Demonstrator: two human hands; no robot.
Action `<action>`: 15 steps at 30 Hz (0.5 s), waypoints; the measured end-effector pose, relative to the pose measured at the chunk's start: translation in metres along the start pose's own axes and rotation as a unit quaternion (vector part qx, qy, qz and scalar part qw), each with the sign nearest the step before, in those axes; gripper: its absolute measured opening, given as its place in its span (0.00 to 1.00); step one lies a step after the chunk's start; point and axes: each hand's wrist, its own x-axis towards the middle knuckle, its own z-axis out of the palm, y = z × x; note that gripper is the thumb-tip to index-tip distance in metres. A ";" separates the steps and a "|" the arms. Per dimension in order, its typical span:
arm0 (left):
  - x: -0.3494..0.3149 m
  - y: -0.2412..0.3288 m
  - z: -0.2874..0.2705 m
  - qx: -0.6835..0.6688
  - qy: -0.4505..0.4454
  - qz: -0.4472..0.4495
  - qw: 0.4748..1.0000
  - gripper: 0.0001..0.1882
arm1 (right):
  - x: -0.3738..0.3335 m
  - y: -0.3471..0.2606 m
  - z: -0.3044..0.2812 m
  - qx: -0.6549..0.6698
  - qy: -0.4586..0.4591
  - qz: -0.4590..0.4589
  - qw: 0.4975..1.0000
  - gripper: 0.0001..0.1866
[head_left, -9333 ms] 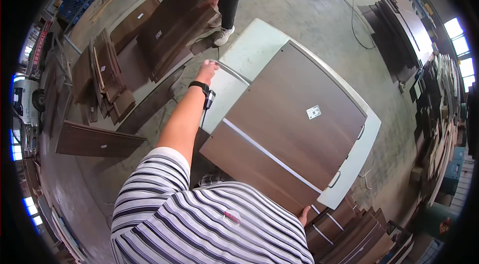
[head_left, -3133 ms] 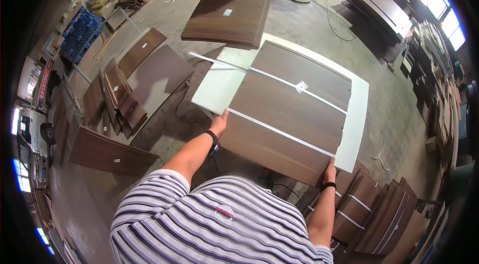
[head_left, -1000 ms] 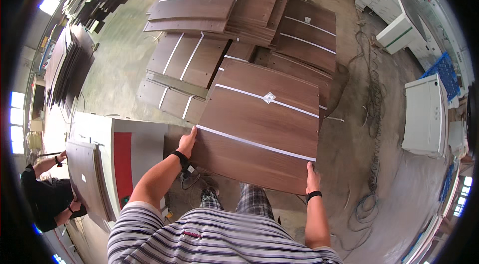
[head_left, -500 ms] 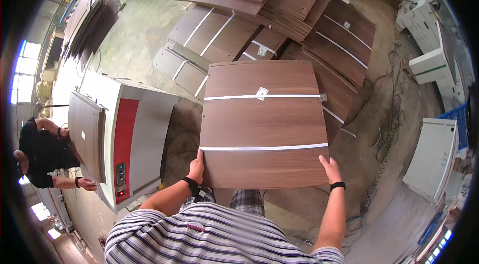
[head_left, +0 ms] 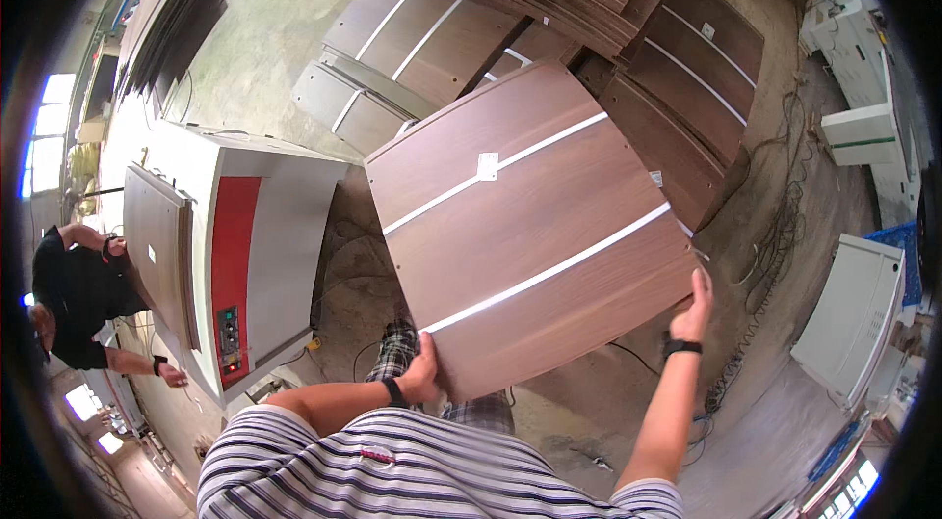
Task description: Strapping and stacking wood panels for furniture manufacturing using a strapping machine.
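Between my hands is a bundle of brown wood-grain panels [head_left: 530,215], bound with two white straps and bearing a small white label. It tilts in front of me, its right side farther from me than its left. My left hand [head_left: 422,372] grips the near left corner, with the thumb along the edge. At the right edge near the corner, my right hand [head_left: 695,308] holds on with fingers partly hidden by the panels. The undersides of the panels are out of sight.
Strapped panel stacks [head_left: 432,38] lie ahead on the floor. A grey-white machine with a red strip [head_left: 235,244] stands left; beside it a person [head_left: 78,293] in black handles panels [head_left: 157,254]. Cables [head_left: 775,254] run along the floor at right, near a white cabinet [head_left: 849,308].
The panel bundle has turned counter-clockwise, its right side swinging away from me. My left hand has come nearer and rightward; my right hand has moved right and slightly forward. Both keep their hold.
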 end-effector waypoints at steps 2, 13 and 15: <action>0.004 -0.009 0.027 -0.017 -0.093 0.024 0.995 0.44 | -0.063 0.046 0.021 0.068 0.001 0.036 0.997 0.13; 0.115 0.051 0.011 -0.086 -0.344 0.047 0.934 0.26 | -0.166 0.147 -0.007 -0.002 0.051 0.103 0.993 0.29; 0.132 0.120 -0.019 -0.053 -0.255 0.140 0.955 0.23 | -0.146 0.145 -0.023 -0.062 0.078 0.086 0.991 0.28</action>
